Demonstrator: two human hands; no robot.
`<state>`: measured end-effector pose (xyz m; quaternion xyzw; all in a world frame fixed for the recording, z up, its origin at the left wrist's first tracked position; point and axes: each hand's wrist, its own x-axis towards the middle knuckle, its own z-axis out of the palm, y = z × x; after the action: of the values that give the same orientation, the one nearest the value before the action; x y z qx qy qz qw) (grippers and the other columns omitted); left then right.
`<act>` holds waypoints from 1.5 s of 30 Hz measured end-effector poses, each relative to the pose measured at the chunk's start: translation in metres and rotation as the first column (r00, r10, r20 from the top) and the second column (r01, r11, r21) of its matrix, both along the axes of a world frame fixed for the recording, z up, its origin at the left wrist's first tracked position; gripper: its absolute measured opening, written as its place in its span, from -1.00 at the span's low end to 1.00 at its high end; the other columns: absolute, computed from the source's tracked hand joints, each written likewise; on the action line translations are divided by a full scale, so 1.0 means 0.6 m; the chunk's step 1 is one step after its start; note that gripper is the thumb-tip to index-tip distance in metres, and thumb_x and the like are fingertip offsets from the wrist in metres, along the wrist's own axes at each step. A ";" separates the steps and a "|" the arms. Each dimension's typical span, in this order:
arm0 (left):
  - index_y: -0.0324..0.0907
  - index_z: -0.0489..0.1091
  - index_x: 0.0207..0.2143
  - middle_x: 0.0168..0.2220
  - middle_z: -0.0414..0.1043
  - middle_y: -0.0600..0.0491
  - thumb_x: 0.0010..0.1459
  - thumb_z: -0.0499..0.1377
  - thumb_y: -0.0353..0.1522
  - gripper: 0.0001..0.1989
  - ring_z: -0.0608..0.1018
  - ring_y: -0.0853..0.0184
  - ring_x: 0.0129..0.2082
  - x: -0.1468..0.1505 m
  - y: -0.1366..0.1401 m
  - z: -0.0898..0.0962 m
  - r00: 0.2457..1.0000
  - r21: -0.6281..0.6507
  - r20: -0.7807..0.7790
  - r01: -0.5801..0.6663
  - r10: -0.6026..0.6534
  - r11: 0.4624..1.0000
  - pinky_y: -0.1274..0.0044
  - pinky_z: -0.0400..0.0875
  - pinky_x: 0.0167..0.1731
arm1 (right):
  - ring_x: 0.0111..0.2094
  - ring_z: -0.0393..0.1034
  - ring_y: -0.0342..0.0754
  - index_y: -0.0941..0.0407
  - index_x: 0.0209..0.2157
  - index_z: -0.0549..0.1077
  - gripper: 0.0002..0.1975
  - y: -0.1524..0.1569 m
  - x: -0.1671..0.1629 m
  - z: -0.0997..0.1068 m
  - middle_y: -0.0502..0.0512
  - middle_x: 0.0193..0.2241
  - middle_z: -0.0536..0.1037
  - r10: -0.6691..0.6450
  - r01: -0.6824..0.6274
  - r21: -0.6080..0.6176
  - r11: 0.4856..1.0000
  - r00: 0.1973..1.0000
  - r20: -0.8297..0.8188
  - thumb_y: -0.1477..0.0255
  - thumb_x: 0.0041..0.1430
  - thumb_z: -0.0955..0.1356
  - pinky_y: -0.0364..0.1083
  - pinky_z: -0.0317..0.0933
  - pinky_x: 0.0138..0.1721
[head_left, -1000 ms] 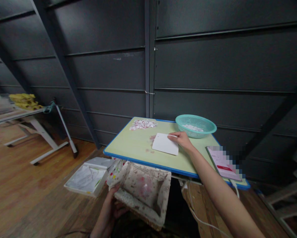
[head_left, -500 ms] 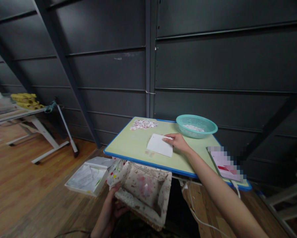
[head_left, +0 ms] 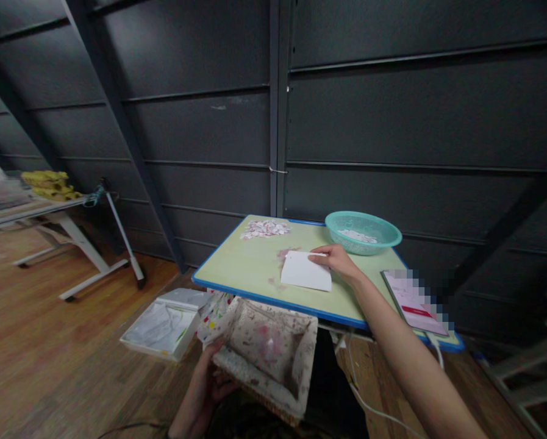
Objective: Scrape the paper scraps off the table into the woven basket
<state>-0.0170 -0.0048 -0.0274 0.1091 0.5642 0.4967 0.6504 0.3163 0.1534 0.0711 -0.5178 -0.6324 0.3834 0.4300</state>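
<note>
My right hand [head_left: 339,261] pinches the top right edge of a white card [head_left: 306,271], which lies flat or nearly flat on the pale green tabletop [head_left: 236,263]. Below the table's front edge, my left hand [head_left: 209,373] grips the near left side of a stained, cloth-lined basket [head_left: 266,344], tilted toward me. Pinkish smudges mark the tabletop beside the card. Farther back lies a heap of small white and reddish pieces [head_left: 264,228]. Behind my right hand stands a teal plastic basket [head_left: 363,233] with similar white pieces inside.
A tablet [head_left: 417,305] with a white cable [head_left: 434,349] lies at the table's right. An open white box [head_left: 161,329] sits low at the left. Another table [head_left: 39,210] bearing yellow items [head_left: 49,185] stands farther left. Dark wall panels [head_left: 200,128] rise behind.
My right hand has slid the white card to the right, uncovering more pinkish smudge on the tabletop. My left hand and the cloth-lined basket have hardly moved.
</note>
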 end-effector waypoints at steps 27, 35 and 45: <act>-0.19 0.33 -0.04 -0.52 0.45 0.07 0.08 0.23 -0.25 -0.60 0.56 0.22 -0.58 0.018 -0.008 0.017 0.997 0.031 -0.060 -0.042 0.044 0.999 0.30 0.56 -0.51 | -0.54 0.27 -0.15 0.23 -0.31 0.60 -0.56 -0.012 -0.009 0.003 0.09 -0.49 0.54 0.207 -0.205 -0.114 0.972 0.978 0.005 0.18 -0.19 0.52 -0.15 0.05 -0.54; -0.24 0.37 -0.11 -0.49 0.49 0.01 0.06 0.24 -0.18 -0.59 0.59 0.18 -0.53 0.004 -0.003 0.007 0.996 0.011 -0.089 -0.002 0.003 1.000 0.33 0.56 -0.50 | -0.60 0.20 -0.16 0.25 -0.24 0.57 -0.43 0.002 -0.019 -0.009 0.09 -0.56 0.50 0.017 -0.021 -0.033 0.999 0.995 -0.093 0.08 -0.18 0.50 -0.16 -0.02 -0.59; -0.21 0.35 -0.09 -0.53 0.45 0.04 0.04 0.23 -0.16 -0.57 0.55 0.23 -0.56 -0.001 0.000 0.011 0.996 0.017 -0.092 -0.009 0.010 1.000 0.36 0.55 -0.52 | -0.54 0.24 -0.14 0.26 -0.27 0.59 -0.42 0.004 -0.040 -0.023 0.12 -0.49 0.55 0.049 -0.050 -0.018 0.999 0.995 -0.084 0.05 -0.20 0.49 -0.14 0.09 -0.53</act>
<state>-0.0174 -0.0047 -0.0211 0.1345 0.5901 0.4988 0.6204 0.2925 0.1556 0.0570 -0.4900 -0.6226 0.4217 0.4411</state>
